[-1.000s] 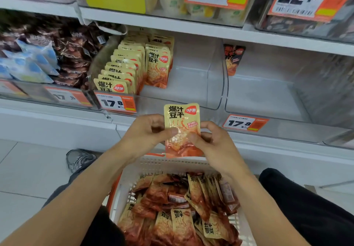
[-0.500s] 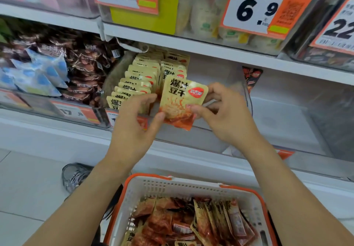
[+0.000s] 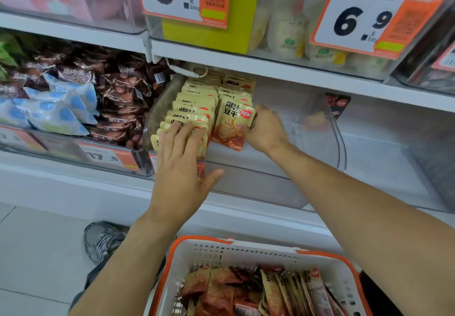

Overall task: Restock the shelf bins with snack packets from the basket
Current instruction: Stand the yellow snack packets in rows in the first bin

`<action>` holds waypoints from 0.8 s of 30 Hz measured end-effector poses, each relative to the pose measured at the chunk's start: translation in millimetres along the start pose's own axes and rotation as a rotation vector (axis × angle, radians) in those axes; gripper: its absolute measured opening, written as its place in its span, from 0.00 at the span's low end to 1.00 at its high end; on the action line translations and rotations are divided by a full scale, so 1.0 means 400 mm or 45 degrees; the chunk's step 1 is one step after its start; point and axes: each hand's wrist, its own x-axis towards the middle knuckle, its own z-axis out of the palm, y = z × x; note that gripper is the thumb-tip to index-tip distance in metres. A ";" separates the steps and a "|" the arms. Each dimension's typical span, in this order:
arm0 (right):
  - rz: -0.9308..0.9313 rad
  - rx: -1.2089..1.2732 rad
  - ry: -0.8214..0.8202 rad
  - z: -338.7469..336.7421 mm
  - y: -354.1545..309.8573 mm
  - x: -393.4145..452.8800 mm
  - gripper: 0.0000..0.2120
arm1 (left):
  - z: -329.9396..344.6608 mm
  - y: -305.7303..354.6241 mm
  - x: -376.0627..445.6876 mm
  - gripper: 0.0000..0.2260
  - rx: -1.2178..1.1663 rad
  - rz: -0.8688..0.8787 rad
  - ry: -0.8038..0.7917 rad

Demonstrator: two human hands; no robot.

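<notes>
Right hand [image 3: 267, 131] at frame centre, fingers curled round the right edge of one snack packet [image 3: 232, 124], pinching it upright, long axis vertical, label facing the camera. Packet sits at the front of the right-hand row inside the clear shelf bin [image 3: 320, 143], touching the packets behind it, lower edge apparently near the bin floor but contact not confirmable. Left hand [image 3: 183, 165] just left of it, fingers straight and spread, lying flat against the front of the left row of packets [image 3: 194, 104], holding nothing. Key relation: packet lies left of the right fingers, so release likely needs a rightward withdrawal into the empty part of the bin. Right hand nearer. Basket [image 3: 246, 251] at bottom centre, well apart, plenty of stock left.
</notes>
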 end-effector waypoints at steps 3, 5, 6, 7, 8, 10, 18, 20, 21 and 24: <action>0.036 -0.047 -0.005 0.015 0.001 0.022 0.19 | -0.001 0.001 0.003 0.32 -0.001 0.011 0.015; 0.043 -0.061 -0.017 0.027 0.000 0.030 0.24 | 0.002 0.001 0.004 0.32 -0.007 0.012 0.008; 0.045 -0.068 -0.012 0.032 0.000 0.033 0.25 | 0.002 0.000 0.004 0.32 -0.012 0.012 0.004; 0.046 -0.067 0.001 0.035 0.000 0.034 0.26 | 0.004 0.000 0.004 0.32 -0.013 0.014 0.005; 0.055 -0.056 0.013 0.036 -0.001 0.035 0.26 | 0.005 0.000 0.004 0.32 -0.013 0.016 0.008; 0.075 -0.028 0.046 0.032 -0.002 0.036 0.26 | 0.007 -0.003 0.003 0.32 -0.015 0.020 0.018; 0.067 0.119 0.098 0.036 -0.013 0.017 0.33 | 0.010 -0.002 0.004 0.31 -0.015 0.023 0.048; 0.057 0.084 0.082 0.037 -0.017 0.014 0.33 | 0.010 -0.002 0.003 0.31 -0.006 0.028 0.051; 0.057 0.083 0.075 0.036 -0.018 0.013 0.33 | 0.010 -0.002 0.003 0.31 -0.001 0.032 0.052; 0.106 0.063 0.049 0.028 -0.020 0.010 0.35 | 0.011 -0.001 0.004 0.31 0.012 0.041 0.061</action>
